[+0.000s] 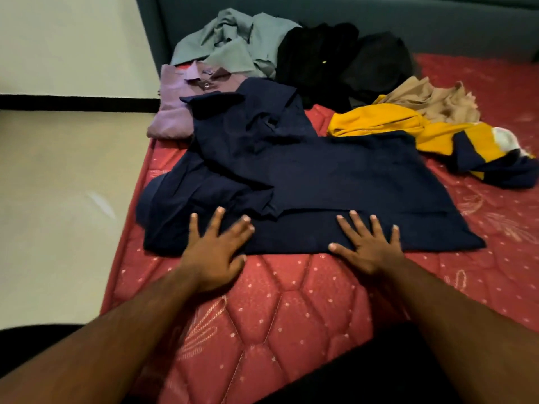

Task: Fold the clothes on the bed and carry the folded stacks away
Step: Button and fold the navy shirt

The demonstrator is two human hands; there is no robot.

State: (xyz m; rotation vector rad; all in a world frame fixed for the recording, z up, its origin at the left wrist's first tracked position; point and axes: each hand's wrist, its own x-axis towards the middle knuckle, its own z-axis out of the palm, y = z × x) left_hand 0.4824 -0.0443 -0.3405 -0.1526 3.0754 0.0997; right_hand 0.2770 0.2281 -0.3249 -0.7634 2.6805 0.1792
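A navy blue shirt lies spread across the red quilted mattress, its left side bunched and its collar toward the far end. My left hand presses flat on the shirt's near left hem, fingers spread. My right hand rests flat on the near hem to the right, fingers straight. Behind the navy shirt sits a folded purple shirt at the mattress's left edge.
Unfolded clothes lie farther back: a grey-green shirt, black garments, a tan garment and a yellow and navy garment. A dark blue headboard stands behind. Pale floor runs along the left.
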